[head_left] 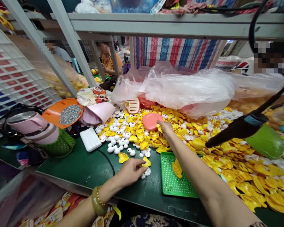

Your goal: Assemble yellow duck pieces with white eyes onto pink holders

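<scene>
Left hand: the left hand [130,171] was half curled, with its fingertips [139,161] at a yellow plastic piece [146,162]; I could not tell whether it gripped it.
Right hand: the right hand [166,128] was partly open, touching the heap of yellow pieces [239,176] beside a pink oval piece [150,121], with nothing visibly held.
Handling: the yellow pieces looked like light, stiff, thin shells, probably best taken by the rim; the white plastic balls [115,137] looked light and apt to roll.
Counts: one piece lay under the left fingers, one on the green tray [170,186], and one loose on the green table [104,186]; the heaped pieces and balls were too many to count.
Nearby: one white power bank [90,139], one orange plate [53,110], one pink tumbler [33,127].
</scene>
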{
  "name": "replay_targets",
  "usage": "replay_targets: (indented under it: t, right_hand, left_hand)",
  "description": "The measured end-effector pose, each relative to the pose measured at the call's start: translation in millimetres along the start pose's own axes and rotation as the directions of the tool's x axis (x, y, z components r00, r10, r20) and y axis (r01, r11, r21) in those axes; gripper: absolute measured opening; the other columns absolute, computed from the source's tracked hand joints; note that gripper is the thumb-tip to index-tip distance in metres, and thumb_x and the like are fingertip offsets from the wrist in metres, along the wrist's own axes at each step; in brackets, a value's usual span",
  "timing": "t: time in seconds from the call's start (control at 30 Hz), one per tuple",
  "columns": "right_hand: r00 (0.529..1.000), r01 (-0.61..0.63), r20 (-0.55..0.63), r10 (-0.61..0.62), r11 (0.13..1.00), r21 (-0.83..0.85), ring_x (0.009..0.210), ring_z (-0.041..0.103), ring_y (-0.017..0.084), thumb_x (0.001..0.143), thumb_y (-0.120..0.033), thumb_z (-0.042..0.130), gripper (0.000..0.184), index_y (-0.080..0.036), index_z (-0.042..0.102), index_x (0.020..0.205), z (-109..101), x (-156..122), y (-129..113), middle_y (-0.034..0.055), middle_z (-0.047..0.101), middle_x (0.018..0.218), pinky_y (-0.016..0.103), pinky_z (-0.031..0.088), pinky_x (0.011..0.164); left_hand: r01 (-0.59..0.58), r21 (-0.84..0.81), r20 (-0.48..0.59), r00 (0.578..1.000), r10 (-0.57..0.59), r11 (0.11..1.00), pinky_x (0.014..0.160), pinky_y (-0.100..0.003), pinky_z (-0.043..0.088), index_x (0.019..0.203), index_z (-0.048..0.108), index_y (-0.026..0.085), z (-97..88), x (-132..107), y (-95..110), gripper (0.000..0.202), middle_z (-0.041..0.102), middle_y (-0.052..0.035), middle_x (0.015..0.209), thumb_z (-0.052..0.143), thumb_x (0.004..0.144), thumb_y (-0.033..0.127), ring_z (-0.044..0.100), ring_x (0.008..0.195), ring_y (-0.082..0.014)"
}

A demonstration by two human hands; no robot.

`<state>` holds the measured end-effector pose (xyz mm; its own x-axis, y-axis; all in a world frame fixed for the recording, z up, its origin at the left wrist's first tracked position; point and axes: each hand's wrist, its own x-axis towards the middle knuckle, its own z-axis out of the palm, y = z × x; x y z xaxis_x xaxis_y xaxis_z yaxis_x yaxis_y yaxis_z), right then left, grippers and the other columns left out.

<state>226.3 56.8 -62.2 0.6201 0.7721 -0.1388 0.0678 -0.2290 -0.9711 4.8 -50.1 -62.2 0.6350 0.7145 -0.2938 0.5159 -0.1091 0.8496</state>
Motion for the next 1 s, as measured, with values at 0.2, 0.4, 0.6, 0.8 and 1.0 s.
replay_targets:
  t: [0.2,0.4,0.6,0.8,1.0]
  right_hand:
    - [0.992,0.088,0.082,-0.097,0.991,0.101,0.049,0.045,0.010,0.062,-0.032,0.065,0.023,-0.011,0.067,0.071,-8.1,-26.9,-15.1,-0.0029,0.053,0.052,0.022,0.035,0.047]
    - [0.952,0.010,0.291,-0.092,0.963,0.271,0.045,0.040,0.008,0.066,-0.047,0.068,0.034,-0.014,0.068,0.075,-64.1,-126.2,0.0,-0.0010,0.057,0.057,0.020,0.031,0.039]
    - [0.868,-0.273,0.477,0.137,0.935,0.228,0.040,0.038,0.007,0.068,-0.058,0.066,0.045,-0.016,0.067,0.084,-95.4,-193.0,50.6,-0.0032,0.054,0.052,0.020,0.031,0.039]
    - [0.957,0.007,0.283,0.062,0.972,-0.236,0.058,0.050,0.014,0.056,-0.047,0.074,0.034,-0.016,0.062,0.064,-123.8,-148.8,71.2,0.0025,0.060,0.061,0.024,0.036,0.051]
    - [0.825,-0.424,0.531,0.193,0.833,0.356,0.048,0.038,0.007,0.062,-0.038,0.074,0.030,-0.018,0.057,0.076,-143.3,-154.3,45.4,-0.0035,0.049,0.058,0.017,0.018,0.039]
  left_hand:
    - [0.161,-0.423,-0.025,0.982,-0.189,0.892,0.045,-0.023,0.042,0.104,0.064,0.007,7.8,-3.7,-0.8,0.051,0.065,-0.0047,0.067,0.072,0.067,0.042,0.058,0.052,-0.0146]
    - [0.003,-0.863,-0.083,0.985,-0.148,0.504,0.075,-0.034,0.053,0.111,0.062,0.011,-6.7,-9.3,9.3,0.063,0.070,-0.0150,0.101,0.083,0.060,0.039,0.067,0.086,-0.0238]
    - [-0.084,-0.909,-0.131,0.987,-0.089,0.408,0.085,-0.031,0.051,0.099,0.071,0.013,5.4,-25.4,23.7,0.040,0.072,-0.0095,0.099,0.083,0.061,0.021,0.066,0.091,-0.0231]
    - [0.021,-0.848,-0.076,0.984,-0.161,0.529,0.080,-0.032,0.051,0.099,0.072,0.012,16.1,-41.9,22.6,0.045,0.073,-0.0087,0.090,0.083,0.056,0.017,0.066,0.080,-0.0212]
    - [0.090,-0.813,0.020,0.992,-0.128,0.576,0.076,-0.029,0.051,0.093,0.074,0.013,28.3,-54.2,20.2,0.038,0.074,-0.0076,0.086,0.082,0.057,0.020,0.065,0.078,-0.0200]
